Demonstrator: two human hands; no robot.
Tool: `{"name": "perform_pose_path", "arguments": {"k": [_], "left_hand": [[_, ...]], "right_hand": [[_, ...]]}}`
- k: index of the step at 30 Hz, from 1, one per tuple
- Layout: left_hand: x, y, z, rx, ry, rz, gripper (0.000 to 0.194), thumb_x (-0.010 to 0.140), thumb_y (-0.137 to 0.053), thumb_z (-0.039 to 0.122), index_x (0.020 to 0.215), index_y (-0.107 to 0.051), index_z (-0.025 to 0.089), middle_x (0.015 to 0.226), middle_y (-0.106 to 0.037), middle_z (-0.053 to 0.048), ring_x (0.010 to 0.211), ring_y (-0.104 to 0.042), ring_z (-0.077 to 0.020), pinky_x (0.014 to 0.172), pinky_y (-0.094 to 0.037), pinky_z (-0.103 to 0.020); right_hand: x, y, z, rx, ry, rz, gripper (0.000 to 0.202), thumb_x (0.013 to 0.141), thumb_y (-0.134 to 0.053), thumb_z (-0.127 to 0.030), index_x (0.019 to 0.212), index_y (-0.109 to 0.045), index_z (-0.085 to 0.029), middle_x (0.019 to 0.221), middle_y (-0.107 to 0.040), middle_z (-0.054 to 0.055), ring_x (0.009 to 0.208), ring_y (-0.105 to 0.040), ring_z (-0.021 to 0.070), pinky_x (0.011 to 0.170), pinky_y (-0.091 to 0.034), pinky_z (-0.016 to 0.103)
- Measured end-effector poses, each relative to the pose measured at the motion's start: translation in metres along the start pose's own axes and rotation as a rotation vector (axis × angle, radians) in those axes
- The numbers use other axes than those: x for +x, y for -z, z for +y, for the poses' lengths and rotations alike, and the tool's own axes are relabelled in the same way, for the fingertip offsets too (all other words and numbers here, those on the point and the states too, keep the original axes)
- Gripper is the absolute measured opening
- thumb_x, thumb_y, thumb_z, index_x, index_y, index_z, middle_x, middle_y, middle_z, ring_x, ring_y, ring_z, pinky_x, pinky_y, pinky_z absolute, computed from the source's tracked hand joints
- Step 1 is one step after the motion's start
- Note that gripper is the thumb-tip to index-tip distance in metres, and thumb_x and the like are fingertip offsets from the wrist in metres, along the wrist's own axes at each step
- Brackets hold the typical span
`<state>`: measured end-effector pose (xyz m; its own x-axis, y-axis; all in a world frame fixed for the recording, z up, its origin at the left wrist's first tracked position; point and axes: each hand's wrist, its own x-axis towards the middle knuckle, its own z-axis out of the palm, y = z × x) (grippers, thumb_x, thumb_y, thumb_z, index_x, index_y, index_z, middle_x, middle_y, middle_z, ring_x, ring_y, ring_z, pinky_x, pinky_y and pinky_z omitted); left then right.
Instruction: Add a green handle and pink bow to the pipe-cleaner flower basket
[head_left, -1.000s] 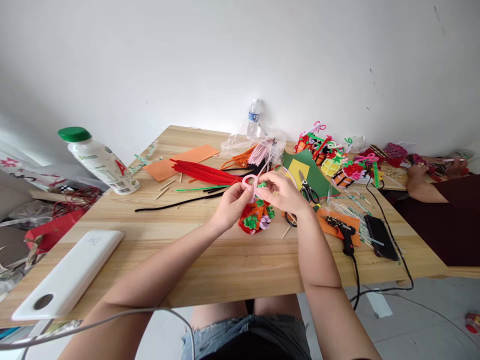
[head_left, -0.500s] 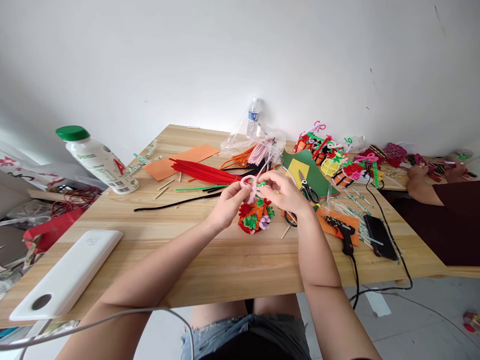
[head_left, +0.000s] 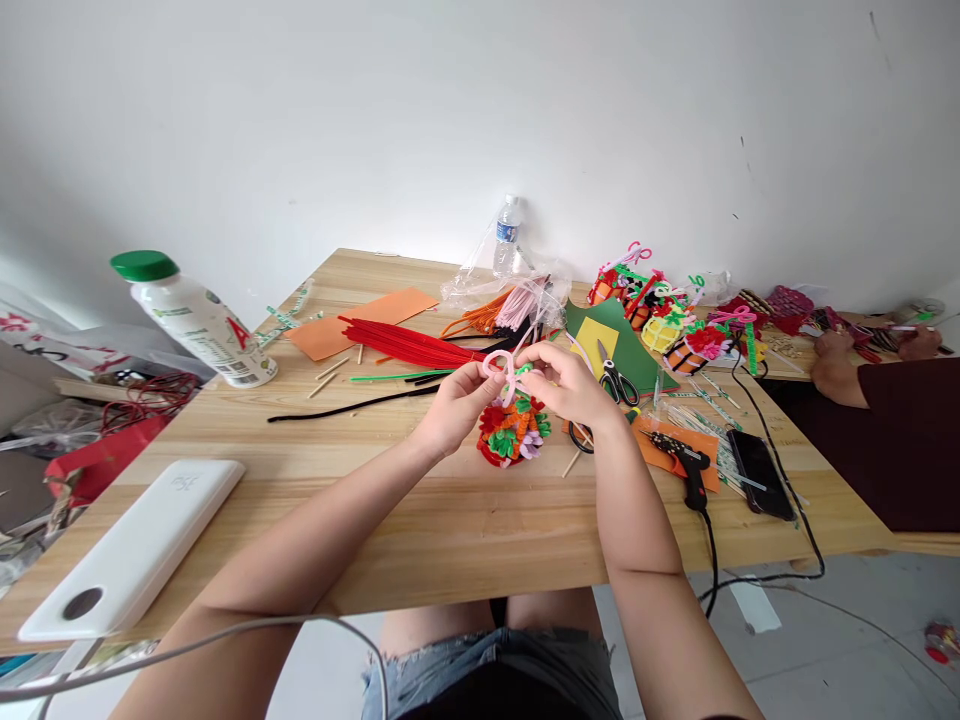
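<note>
Between my hands is a pink pipe-cleaner bow (head_left: 498,366), its loops standing above a small basket of pipe-cleaner flowers (head_left: 512,432) in red, orange, green and lilac. My left hand (head_left: 461,402) pinches the bow's left loop between thumb and fingers. On the other side my right hand (head_left: 561,382) has its fingers closed on the bow's right part, partly hiding it. The basket sits on the wooden table (head_left: 390,510) just below my fingers. Behind my left hand lies a bundle of red pipe cleaners (head_left: 412,343), with a black pipe cleaner (head_left: 352,406) in front.
Scissors (head_left: 619,380) rest on yellow and green sheets. A black glue gun (head_left: 686,465) and a phone (head_left: 761,475) lie to the right. Finished flower baskets (head_left: 694,350) stand behind them. A white bottle (head_left: 202,325) and power bank (head_left: 135,550) are left. Another person's hands (head_left: 836,350) work far right.
My hands and the bow have barely shifted; the bow's loop sits very slightly to the right. The other person's arm at the far right has moved a little.
</note>
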<state>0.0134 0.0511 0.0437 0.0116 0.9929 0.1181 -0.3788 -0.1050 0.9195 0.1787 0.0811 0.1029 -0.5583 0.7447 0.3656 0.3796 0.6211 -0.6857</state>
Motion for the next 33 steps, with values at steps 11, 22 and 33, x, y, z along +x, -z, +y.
{"name": "perform_pose_path", "arguments": {"k": [11,22,33], "left_hand": [[0.0,-0.002,0.002,0.037,-0.023,-0.018,0.039,0.064,-0.075,0.051,0.074,-0.061,0.015,0.066,-0.06,0.002,0.058,-0.05,-0.0089,0.059,-0.042,-0.023],[0.001,0.001,0.0,0.051,-0.036,-0.032,0.038,0.067,-0.073,0.051,0.075,-0.063,0.015,0.067,-0.06,0.001,0.06,-0.05,-0.0093,0.061,-0.041,-0.023],[0.0,0.0,0.001,0.029,-0.027,-0.036,0.04,0.064,-0.075,0.05,0.083,-0.066,0.016,0.074,-0.064,0.0,0.065,-0.054,-0.0105,0.065,-0.046,-0.024]], "right_hand": [[-0.002,0.005,0.002,0.002,-0.002,0.009,0.019,0.081,-0.057,-0.029,0.093,-0.063,-0.017,0.093,-0.061,0.006,0.075,-0.055,0.0152,0.066,-0.046,0.028],[-0.004,0.011,0.025,0.044,0.055,0.033,0.041,0.074,-0.045,-0.007,0.11,-0.063,-0.018,0.107,-0.061,0.009,0.081,-0.06,0.0148,0.07,-0.051,0.029],[0.001,0.01,0.018,-0.203,0.163,0.149,0.019,0.082,-0.058,-0.012,0.094,-0.071,-0.02,0.094,-0.068,0.006,0.089,-0.058,0.0198,0.078,-0.047,0.034]]}}
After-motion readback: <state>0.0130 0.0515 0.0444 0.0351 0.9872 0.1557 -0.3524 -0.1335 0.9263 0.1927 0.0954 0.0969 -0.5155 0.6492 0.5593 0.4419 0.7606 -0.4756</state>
